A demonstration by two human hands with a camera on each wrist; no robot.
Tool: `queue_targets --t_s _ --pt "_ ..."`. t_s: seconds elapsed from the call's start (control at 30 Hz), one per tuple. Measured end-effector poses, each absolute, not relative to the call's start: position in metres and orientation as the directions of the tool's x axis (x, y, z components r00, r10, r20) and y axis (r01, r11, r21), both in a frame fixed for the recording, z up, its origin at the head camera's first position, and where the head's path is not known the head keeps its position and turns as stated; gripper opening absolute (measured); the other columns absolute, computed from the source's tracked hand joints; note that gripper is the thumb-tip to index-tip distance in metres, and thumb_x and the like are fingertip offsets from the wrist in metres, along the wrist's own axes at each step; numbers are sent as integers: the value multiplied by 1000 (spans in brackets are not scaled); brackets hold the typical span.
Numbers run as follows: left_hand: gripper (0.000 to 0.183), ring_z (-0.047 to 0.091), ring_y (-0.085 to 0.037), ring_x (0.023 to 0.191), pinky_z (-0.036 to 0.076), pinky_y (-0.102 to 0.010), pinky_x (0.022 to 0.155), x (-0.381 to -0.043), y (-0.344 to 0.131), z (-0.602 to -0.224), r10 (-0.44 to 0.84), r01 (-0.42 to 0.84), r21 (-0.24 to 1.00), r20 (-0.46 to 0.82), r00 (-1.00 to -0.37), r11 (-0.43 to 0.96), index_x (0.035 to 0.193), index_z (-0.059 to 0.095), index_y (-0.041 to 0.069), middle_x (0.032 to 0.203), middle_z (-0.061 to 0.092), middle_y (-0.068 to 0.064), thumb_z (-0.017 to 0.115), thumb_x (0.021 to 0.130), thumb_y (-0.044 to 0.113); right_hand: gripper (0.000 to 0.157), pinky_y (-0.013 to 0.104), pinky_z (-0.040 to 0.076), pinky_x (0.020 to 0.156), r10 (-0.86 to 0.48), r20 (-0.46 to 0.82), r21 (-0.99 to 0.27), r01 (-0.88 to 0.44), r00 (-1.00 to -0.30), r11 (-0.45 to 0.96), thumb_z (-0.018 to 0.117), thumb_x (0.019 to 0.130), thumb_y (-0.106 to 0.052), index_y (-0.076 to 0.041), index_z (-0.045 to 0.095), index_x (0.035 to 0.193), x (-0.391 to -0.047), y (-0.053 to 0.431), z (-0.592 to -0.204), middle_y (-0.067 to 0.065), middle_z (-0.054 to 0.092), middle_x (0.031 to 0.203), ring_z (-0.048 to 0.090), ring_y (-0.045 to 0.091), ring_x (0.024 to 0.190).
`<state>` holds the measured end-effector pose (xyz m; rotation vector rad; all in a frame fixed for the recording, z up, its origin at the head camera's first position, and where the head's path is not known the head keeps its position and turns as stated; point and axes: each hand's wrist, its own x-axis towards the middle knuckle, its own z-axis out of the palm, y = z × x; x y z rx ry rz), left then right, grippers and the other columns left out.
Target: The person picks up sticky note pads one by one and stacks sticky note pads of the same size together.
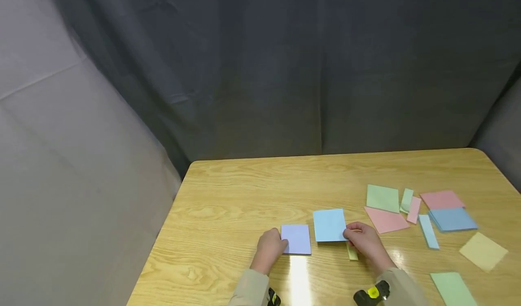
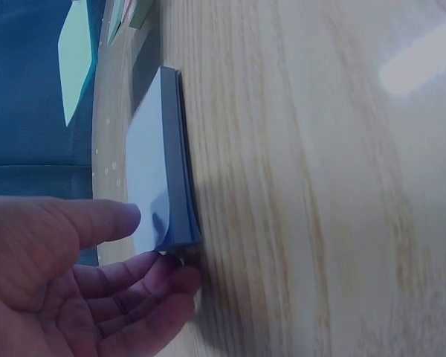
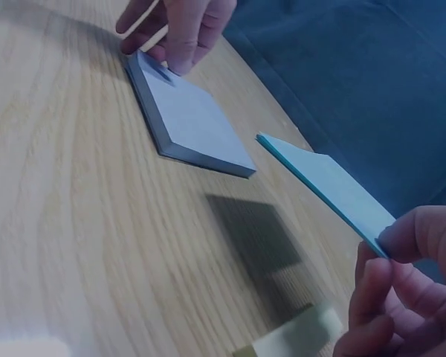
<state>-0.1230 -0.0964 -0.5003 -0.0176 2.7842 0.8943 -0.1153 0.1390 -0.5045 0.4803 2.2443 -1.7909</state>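
Observation:
A thick purple sticky note pad [image 1: 296, 239] lies on the table. My left hand [image 1: 270, 247] holds it at its near left corner, with the thumb [image 2: 111, 222] on top and the other fingers at its edge. In the right wrist view the purple pad [image 3: 197, 123] lies flat. My right hand [image 1: 364, 240] pinches a thinner blue sticky note pad [image 1: 329, 225] by its right corner, between thumb and fingers. This blue pad [image 3: 334, 186] hangs above the table and casts a shadow. A narrow yellow sticky strip pad [image 1: 352, 252] lies beneath its right side, partly hidden.
To the right lie green [image 1: 382, 198], pink [image 1: 386, 220], red [image 1: 442, 200] and blue [image 1: 453, 219] pads. Narrow strips [image 1: 428, 231] stand among them. Nearer are a yellow pad [image 1: 483, 251] and another green pad [image 1: 453, 289]. A dark curtain [image 1: 264, 79] hangs behind the table.

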Motion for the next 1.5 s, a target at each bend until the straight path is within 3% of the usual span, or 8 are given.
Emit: queue_targets --t_s 0.4,0.87,1.5 --pt "41 21 -7 37 18 -19 34 -124 -95 -503 54 -42 515 -171 -984 856 48 29 14 40 22 8 58 76 4 30 22 31 43 116 -415 -877 431 -902 211 53 76 -7 8 49 102 -114 119 -508 5 53 64 46 12 53" --pt "41 24 -8 38 20 -20 36 -123 -96 -503 48 -55 523 -182 -982 851 49 30 14 42 26 6 57 79 6 22 26 40 52 57 -386 -892 389 -921 233 53 78 -3 10 50 95 -113 89 -513 8 52 71 49 15 60" --pt "44 18 -6 35 16 -19 34 -122 -98 -505 36 -80 531 -206 -978 844 45 28 15 38 20 9 56 78 6 10 24 42 47 24 -378 -913 377 -926 154 53 75 4 6 49 83 -110 58 -527 8 52 61 49 12 50"
